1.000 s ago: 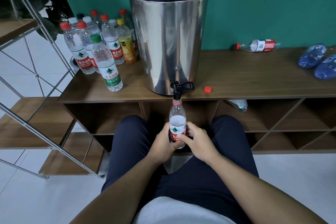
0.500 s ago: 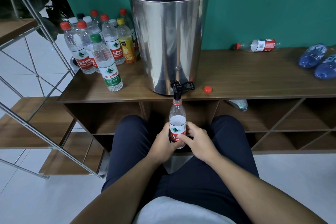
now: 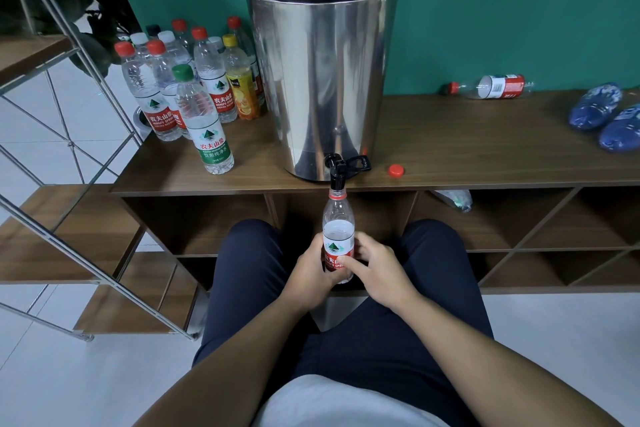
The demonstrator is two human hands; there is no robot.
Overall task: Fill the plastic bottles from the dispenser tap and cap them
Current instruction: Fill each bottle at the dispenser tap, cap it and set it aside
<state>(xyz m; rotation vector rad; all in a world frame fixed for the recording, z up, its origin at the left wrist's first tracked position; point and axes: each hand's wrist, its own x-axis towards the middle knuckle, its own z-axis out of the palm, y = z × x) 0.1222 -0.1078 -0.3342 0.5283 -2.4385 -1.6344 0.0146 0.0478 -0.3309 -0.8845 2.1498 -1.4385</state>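
Clear ribbed plastic bottle [image 3: 338,218], gripped by both hands [image 3: 346,267], apparently touches black tap [image 3: 337,172].

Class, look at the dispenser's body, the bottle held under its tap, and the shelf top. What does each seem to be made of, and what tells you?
Dispenser body: polished metal, likely stainless steel; it mirrors the room.
Bottle, gripped by the left hand and right hand: clear thin plastic; see-through, glossy printed label.
Shelf top: wood or wood-look laminate, matte; brown grain lines.
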